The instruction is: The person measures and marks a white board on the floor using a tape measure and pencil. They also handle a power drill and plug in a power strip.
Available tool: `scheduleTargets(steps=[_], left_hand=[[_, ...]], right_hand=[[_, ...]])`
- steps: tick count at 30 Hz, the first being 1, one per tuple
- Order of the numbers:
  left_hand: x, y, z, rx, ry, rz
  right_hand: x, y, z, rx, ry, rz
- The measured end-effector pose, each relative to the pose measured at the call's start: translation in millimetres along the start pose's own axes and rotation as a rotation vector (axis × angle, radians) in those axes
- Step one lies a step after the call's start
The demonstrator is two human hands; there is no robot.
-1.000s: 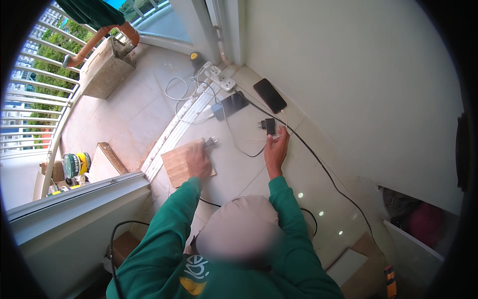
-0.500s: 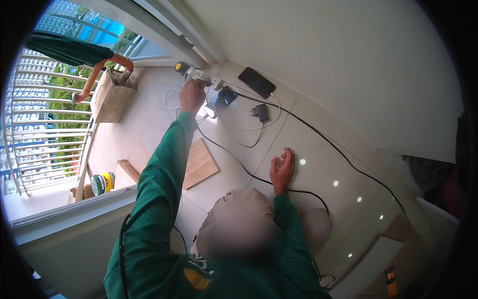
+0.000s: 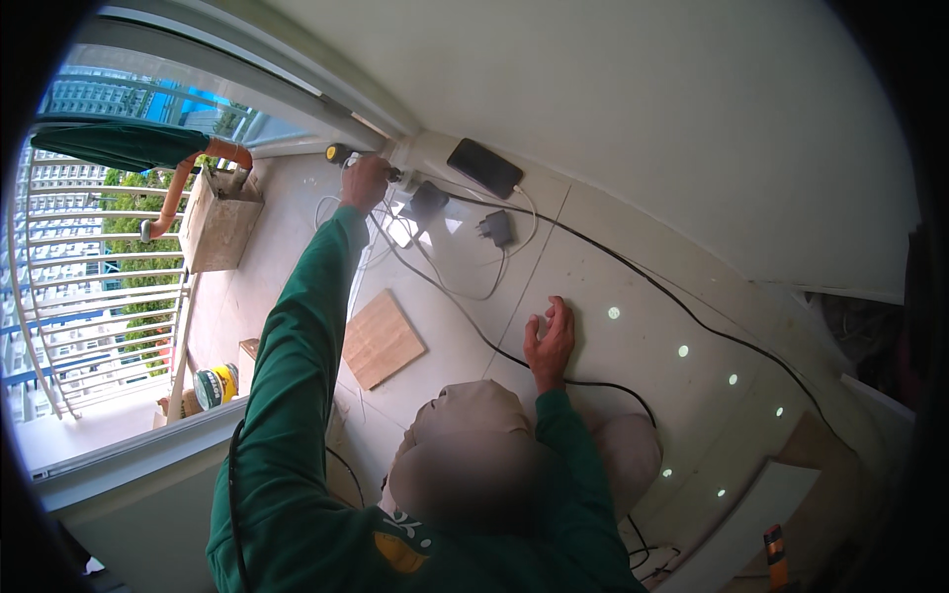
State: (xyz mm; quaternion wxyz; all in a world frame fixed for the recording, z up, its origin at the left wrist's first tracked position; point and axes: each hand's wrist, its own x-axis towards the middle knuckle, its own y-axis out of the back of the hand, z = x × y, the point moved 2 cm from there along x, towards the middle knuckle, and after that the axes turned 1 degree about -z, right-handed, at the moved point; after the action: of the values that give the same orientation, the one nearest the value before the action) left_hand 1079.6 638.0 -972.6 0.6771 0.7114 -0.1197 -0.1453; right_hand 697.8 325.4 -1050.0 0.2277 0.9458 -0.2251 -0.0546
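Observation:
My left hand is stretched to the white power strip by the door frame, fingers closed on a plug, partly hidden by the fingers. Beside it lie a dark phone and tangled cables. A black phone with a white cable rests by the wall, above a black charger on the tiles. My right hand is lower right, empty, fingers loosely curled and apart at the floor, near a long black cord. A square wooden board lies between my arms.
A white wall rises at the right. On the balcony left are a railing, a box with orange pipes, a green cloth and a paint tub. A flat white board and an orange-black tool lie lower right.
My left hand has carried the plug from the wooden board up to the power strip. My right hand has let go of the charger and moved down to rest lower on the floor.

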Motion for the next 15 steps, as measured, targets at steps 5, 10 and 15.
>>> scheduleTargets(steps=[5,10,15], left_hand=[[16,-5,2,-0.021,0.010,-0.061],[30,-6,4,-0.076,0.019,-0.198],[27,-10,14,-0.042,0.035,-0.114]], right_hand=[[-1,-2,1,-0.015,0.007,0.007],[1,0,1,-0.023,0.011,0.018],[2,3,1,-0.015,0.016,0.028]])
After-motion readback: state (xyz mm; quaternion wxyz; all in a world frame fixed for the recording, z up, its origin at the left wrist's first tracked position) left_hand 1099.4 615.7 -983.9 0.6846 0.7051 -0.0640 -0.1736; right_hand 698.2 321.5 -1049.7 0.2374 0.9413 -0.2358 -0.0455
